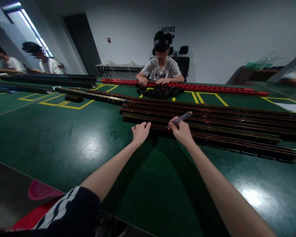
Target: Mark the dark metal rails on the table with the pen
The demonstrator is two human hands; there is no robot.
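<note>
My right hand [182, 132] is closed around a slim pen-like tool [182, 117] with a translucent purplish barrel and a brownish end. Its thin tip points down and left, at the front of a stack of long dark strips [212, 120] with coppery edges. At the left part of that stack, my left hand [141, 132] curls its fingers on the nearest dark strip [159, 127]. Its fingertips are partly hidden. The strips lie flat, side by side, running off toward the right.
Across the green table [71, 138], a person [161, 67] handles black parts [160, 92] beside a long red slotted rail [212, 88]. More dark strips [93, 95] extend leftward, with black bars [51, 80] behind. Yellow tape [81, 107] marks the tabletop. Other people sit at far left and right.
</note>
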